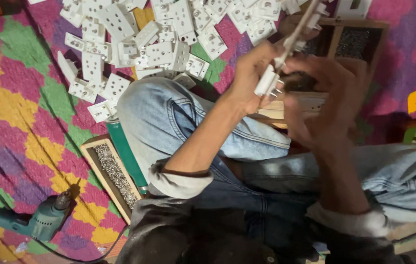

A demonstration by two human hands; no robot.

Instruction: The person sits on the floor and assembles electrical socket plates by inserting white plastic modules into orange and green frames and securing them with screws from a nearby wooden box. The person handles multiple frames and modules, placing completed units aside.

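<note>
White plastic socket strip [286, 51] sits pinched in the left hand [247, 78] above the knee [144, 105]; steady it while the right hand's [325, 98] curled grip, contents unclear, works its underside

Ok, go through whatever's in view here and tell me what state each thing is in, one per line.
left hand: closed around a white socket strip
white socket strip: held up off the lap, tilted, metal pins showing at its lower end
right hand: blurred, at the strip, grip unclear
white socket plates: loose, heaped on the mat
wooden tray: open, filled with small screws
green drill: lying on the mat, unheld
</note>
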